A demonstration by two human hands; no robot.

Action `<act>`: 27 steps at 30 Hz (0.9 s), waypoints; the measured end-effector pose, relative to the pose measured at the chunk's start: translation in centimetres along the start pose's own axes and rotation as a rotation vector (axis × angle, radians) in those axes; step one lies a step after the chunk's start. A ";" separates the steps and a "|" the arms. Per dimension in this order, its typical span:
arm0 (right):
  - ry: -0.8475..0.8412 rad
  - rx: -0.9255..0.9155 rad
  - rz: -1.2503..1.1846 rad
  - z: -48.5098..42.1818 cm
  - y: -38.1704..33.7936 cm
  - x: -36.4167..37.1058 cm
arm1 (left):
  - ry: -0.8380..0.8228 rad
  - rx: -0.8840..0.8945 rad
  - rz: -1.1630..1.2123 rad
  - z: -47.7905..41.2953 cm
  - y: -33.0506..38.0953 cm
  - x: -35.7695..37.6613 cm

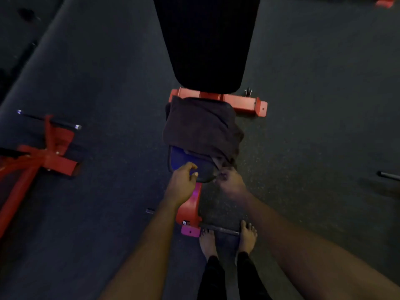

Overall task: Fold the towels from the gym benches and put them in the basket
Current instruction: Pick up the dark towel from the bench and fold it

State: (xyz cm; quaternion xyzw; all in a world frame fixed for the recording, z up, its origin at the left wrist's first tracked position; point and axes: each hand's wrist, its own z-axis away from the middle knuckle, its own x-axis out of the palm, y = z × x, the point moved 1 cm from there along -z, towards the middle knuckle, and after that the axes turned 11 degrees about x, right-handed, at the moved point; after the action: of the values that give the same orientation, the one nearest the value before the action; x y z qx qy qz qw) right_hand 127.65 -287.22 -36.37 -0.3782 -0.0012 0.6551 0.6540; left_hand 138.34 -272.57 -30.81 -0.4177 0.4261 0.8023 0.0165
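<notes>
Your towel (201,126) lies bunched and unfolded on the seat pad (184,161) of the bench, the surface in front of you. Its far edge sits against the red frame (244,103) below the black back pad (207,40), and its near right corner trails off the pad's right side. The near left part of the pad is uncovered.

Your right hand (229,180) is at that trailing corner. Its fingers (224,173) are drawn together and appear to pinch the cloth, but the hand is blurred and the light is poor, so the grip is judged, not confirmed. Your left hand (184,176) sits over the near edge of the pad with fingers (189,166) curled and thumb forward. Whether it grasps the rim, merely touches it, or holds nothing cannot be told.

Progress is judged early for this towel. No fold is made: the cloth shows loose creases and no squared edges. The step in hand looks like taking it up by the corner. It is yet to be lifted clear, folded and carried to the basket. The basket is not in view, so what it holds cannot be assessed.

A second bench (43,156) stands to your left, well apart, and no towel shows on the part in view. Your bare feet (247,237) are on the dark floor (313,148) just beside the near foot of the frame.
</notes>
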 end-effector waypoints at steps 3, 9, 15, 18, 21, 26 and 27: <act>-0.040 0.009 0.077 -4.9 0.4 4.2 | -0.042 -0.028 -0.001 -2.3 -4.2 2.5; 0.108 0.019 0.230 -6.1 -0.8 5.7 | -0.052 -0.040 0.020 -2.2 -6.4 3.3; 0.260 -0.112 0.055 -1.1 -5.2 0.0 | -0.015 0.022 0.067 -1.4 -3.2 -1.0; 0.337 -0.210 -0.030 2.6 -9.0 -4.5 | 0.037 0.112 0.084 -1.7 0.4 -4.6; 0.318 -0.359 -0.070 6.8 -13.0 -9.1 | 0.088 0.254 0.130 -1.9 4.6 -8.9; 0.310 -0.558 -0.109 13.9 -18.7 -16.3 | 0.045 0.391 0.060 -1.7 12.0 -15.9; 0.304 -0.591 -0.125 15.4 -19.8 -17.7 | 0.020 0.407 0.053 -1.6 13.6 -17.1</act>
State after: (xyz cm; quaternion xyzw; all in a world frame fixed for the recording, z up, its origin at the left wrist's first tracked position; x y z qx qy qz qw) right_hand 134.40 -291.98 -6.82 -0.6442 -0.1168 0.5212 0.5475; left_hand 145.36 -276.70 -10.50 -0.4022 0.5903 0.6958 0.0754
